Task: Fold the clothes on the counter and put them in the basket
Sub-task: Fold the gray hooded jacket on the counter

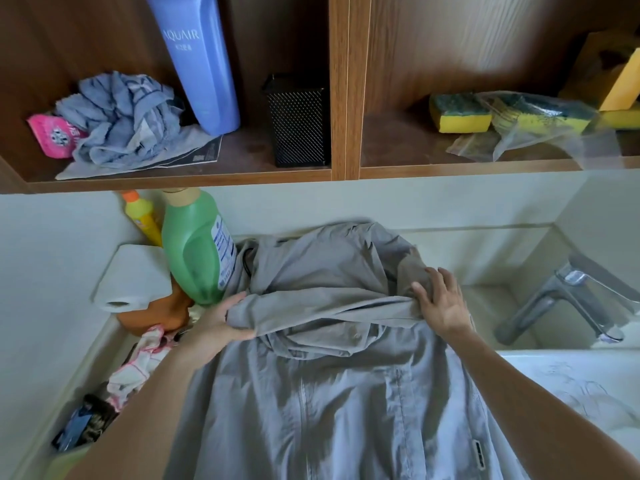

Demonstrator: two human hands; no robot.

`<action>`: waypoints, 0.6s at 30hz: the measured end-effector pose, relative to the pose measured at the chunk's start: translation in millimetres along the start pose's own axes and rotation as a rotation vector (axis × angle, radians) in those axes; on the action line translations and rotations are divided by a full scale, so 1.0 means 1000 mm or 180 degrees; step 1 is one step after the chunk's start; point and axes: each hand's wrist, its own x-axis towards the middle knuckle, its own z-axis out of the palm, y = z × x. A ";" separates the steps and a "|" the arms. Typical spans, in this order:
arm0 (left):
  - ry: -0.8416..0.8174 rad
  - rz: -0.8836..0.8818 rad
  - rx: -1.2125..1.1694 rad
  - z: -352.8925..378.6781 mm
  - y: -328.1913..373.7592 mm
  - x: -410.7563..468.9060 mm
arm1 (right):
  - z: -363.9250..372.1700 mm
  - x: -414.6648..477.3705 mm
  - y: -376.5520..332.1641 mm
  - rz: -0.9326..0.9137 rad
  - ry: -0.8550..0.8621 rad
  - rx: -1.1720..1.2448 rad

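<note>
Grey jacket [329, 393]: left hand [216, 327] grips it, right hand [440, 303] flat; bottle [197, 64] reads AQUAIR.

This is a home laundry or utility nook. A wooden shelf [180, 174] holds a tall blue bottle marked AQUAIR [197, 64], a crumpled blue-grey cloth [121, 116], a black mesh holder [298, 123] and yellow-and-green sponges [460, 114], some of them in a clear bag. Below it, on a pale counter [100, 344], a green bottle [197, 251], a yellow bottle with an orange cap [140, 213] and a paper towel roll [133, 278] stand or lie beside a grey jacket [329, 410] spread out flat, with a chrome faucet [568, 299] over a white sink [502, 251] to the right.
</note>
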 end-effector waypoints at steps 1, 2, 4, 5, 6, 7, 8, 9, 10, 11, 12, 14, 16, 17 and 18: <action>-0.0212 -0.0021 0.0018 -0.002 -0.001 0.002 | 0.001 0.000 0.001 0.0069 -0.0011 0.0020; -0.0404 -0.0059 -0.0004 -0.002 0.000 0.003 | 0.000 0.001 0.001 0.0200 -0.0097 0.0008; -0.0548 -0.0022 0.0135 -0.001 0.008 0.006 | -0.001 0.004 0.004 0.0485 -0.0330 -0.0064; -0.0507 0.0006 0.0243 -0.001 0.012 0.006 | -0.002 0.006 0.005 0.0578 -0.0402 -0.0117; -0.0406 0.0042 0.0407 -0.001 0.017 0.008 | -0.004 0.008 0.006 0.0635 -0.0436 -0.0180; -0.0302 0.0094 0.0585 -0.001 0.023 0.008 | -0.006 0.011 0.006 0.0622 -0.0442 -0.0241; -0.0143 0.0079 0.0691 -0.002 0.027 0.009 | -0.009 0.013 0.005 0.0596 -0.0457 -0.0307; 0.0085 0.0087 0.0688 -0.002 0.032 0.009 | -0.010 0.016 0.003 0.0558 -0.0445 -0.0336; 0.0416 0.0144 0.0710 -0.002 0.035 0.010 | -0.013 0.018 0.001 0.0549 -0.0388 -0.0333; 0.0773 0.0183 0.0702 -0.002 0.041 0.009 | -0.015 0.020 -0.002 0.0562 -0.0268 -0.0286; 0.1102 0.0151 0.0720 -0.003 0.044 0.010 | -0.018 0.021 -0.006 0.0614 -0.0105 -0.0183; 0.1369 -0.0082 0.0380 -0.003 0.049 0.014 | -0.021 0.024 -0.014 0.0825 0.0253 0.0185; 0.1332 -0.0414 0.0183 0.000 0.046 0.023 | -0.018 0.024 -0.024 0.0887 0.0676 0.0589; 0.1336 -0.0555 0.0061 0.001 0.044 0.028 | -0.014 0.022 -0.031 0.0630 0.0985 0.0617; 0.1363 -0.0661 -0.0119 0.001 0.040 0.035 | -0.008 0.020 -0.038 0.0141 0.1329 0.0491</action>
